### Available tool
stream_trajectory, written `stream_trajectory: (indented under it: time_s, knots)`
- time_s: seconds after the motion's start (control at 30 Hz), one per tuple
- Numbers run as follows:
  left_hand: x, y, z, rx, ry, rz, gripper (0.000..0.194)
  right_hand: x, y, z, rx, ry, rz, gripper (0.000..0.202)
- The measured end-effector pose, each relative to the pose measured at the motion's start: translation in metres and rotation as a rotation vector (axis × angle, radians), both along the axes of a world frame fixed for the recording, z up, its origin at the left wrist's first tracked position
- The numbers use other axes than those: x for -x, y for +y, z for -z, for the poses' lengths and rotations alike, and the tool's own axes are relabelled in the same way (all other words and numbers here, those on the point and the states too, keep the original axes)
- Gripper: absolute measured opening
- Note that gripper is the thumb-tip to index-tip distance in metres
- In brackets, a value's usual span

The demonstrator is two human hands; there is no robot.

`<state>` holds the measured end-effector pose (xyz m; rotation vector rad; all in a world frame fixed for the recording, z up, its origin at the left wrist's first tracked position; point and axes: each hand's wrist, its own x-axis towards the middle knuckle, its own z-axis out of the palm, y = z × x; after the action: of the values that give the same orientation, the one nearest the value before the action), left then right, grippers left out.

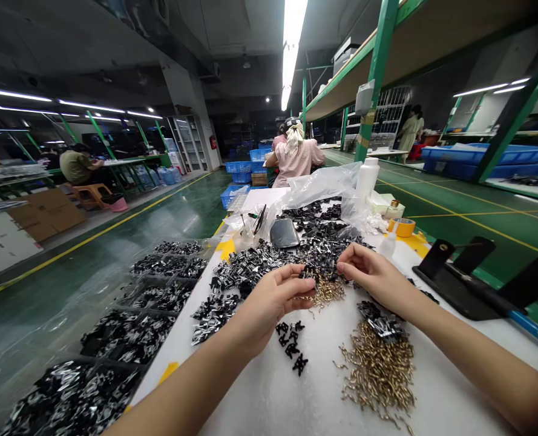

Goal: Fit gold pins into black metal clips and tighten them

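Observation:
My left hand (271,303) is closed in a pinch, thumb against fingers, on a small black part (308,274). To its right, my right hand (372,272) has thumb and fingertips drawn together; whatever they hold, if anything, is too small to make out. Below the fingertips lies a small heap of brass-coloured curved pins (330,292). A big pile of black parts with shiny metal pieces (246,266) spreads behind both hands. Several loose black parts (291,346) rest on the white tabletop (318,393) nearer me. A larger pile of brass pins (377,369) sits under my right forearm.
Divided trays of black parts (132,330) stand left of the table. A black metal fixture with a blue handle (463,278) is at right. Behind the pile are a phone-like dark slab (284,233), white bottle (367,178), yellow tape roll (402,227) and plastic bag (314,188). A co-worker (296,157) sits ahead.

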<state>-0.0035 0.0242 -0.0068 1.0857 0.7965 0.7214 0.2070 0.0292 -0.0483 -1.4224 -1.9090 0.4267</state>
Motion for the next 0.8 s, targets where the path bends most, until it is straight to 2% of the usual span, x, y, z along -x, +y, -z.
stream_trajectory:
  time_s: [0.2, 0.3, 0.47, 0.6, 0.67, 0.8]
  knots:
    - [0.0, 0.0, 0.0, -0.002, -0.024, -0.003, 0.025, 0.0, 0.001, 0.006, -0.088, -0.12, 0.073, 0.005]
    - [0.0, 0.0, 0.001, 0.018, -0.04, -0.032, 0.025, 0.0, 0.002, 0.01, -0.126, -0.196, 0.06, 0.008]
    - [0.001, 0.001, 0.002, 0.009, -0.07, -0.057, 0.024, 0.013, -0.011, 0.0, -0.172, -0.253, -0.075, 0.012]
    - [0.001, 0.003, 0.004, -0.052, -0.075, -0.099, 0.023, 0.037, -0.03, -0.007, -0.168, -0.313, -0.331, 0.018]
    - [0.001, 0.005, 0.005, -0.102, -0.045, -0.13, 0.021, 0.048, -0.036, -0.001, -0.207, -0.39, -0.399, 0.021]
    - [0.001, 0.008, 0.007, -0.168, 0.015, -0.174, 0.021, 0.059, -0.036, 0.017, -0.273, -0.483, -0.364, 0.023]
